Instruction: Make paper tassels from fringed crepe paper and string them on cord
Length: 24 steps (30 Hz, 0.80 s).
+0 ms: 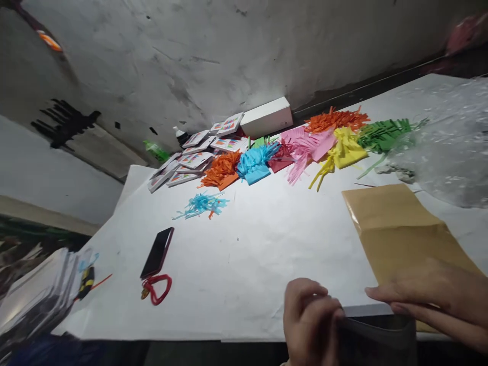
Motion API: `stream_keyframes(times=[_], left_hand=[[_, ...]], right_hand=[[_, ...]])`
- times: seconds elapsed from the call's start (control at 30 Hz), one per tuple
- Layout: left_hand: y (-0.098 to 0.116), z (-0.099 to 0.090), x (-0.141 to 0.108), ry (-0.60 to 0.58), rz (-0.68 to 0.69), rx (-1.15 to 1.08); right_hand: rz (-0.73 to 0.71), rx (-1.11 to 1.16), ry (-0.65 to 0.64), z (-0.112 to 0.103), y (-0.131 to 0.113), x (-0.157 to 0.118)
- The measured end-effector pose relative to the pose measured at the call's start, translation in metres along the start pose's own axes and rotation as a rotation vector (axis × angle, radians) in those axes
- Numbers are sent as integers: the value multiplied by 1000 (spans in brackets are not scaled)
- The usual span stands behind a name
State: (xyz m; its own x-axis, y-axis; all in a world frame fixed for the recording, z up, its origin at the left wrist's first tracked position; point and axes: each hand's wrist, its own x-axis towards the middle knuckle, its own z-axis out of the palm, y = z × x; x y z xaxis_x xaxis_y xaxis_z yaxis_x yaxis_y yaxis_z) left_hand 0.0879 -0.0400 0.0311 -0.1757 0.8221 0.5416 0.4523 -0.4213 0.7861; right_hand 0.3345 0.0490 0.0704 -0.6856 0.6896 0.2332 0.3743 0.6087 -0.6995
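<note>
Near the front edge of the white-covered table (259, 274), my left hand (312, 320) has its fingers curled round the left side of a dark, flat item (377, 340), possibly a pouch or bag. My right hand (438, 300) comes in from the right, slightly blurred, thumb and fingers at the item's upper right edge. Under and beyond my right hand lies a brown paper sheet or envelope (404, 223). A white edge shows between my hands, just above the dark item. The lower part of the item is cut off by the frame.
Fringed paper bundles in orange (221, 170), blue (255, 162), pink (308, 145), yellow (346, 147) and green (385, 134) line the back. Printed packets (194, 160), a white box (267, 116), blue scraps (202, 204), a phone (158, 251) with red cord, and clear plastic (450, 147) surround them.
</note>
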Motion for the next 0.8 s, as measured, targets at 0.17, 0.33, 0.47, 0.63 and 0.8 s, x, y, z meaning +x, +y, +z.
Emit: stream_keyframes(times=[0.17,0.33,0.47,0.63,0.8], left_hand=[[19,16,1,-64,336,398],[25,21,8,-222,411,383],[24,22,14,-183,417,359],[27,28,15,-196,427,336],[31,26,17,-231,416,359]], right_hand=[[49,43,-195,-13,-22,12],[92,160,-283,-18,-31,12],[93,285,-155,-11,-19,-2],[142,405,-114,0,-11,-14],[70,348,-77,3,-13,-20]])
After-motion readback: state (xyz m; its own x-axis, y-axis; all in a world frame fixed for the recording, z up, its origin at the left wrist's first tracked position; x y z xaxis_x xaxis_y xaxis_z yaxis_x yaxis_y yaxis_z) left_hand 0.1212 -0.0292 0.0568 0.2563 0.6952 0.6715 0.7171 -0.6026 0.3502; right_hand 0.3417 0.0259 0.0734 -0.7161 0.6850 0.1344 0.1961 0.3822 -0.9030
